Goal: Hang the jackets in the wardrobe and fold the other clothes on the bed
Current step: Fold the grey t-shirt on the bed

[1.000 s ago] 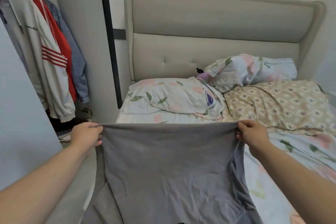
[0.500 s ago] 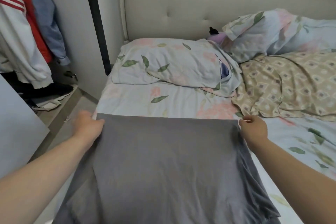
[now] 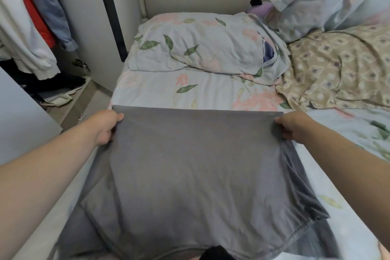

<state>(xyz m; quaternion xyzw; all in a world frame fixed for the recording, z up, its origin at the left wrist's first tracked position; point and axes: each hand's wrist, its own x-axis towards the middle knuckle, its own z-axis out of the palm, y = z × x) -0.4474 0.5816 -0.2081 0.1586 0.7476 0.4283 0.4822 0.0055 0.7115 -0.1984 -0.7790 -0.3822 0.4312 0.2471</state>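
On bed | grey garment spread flat | left hand pinching 9 o'clock corner | right hand pinching 3 o'clock corner

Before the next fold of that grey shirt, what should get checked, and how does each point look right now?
1. Left hand grips the grey shirt at its far corner: ok.
2. Right hand grips the other far corner: ok.
3. Far edge pulled straight between the hands: ok.
4. Shirt lies flat: not ok, its right side is bunched in folds.
5. Bare sheet beyond the shirt, before the pillow: ok.
6. Near hem lies fully on the bed: cannot tell, it runs out of view.
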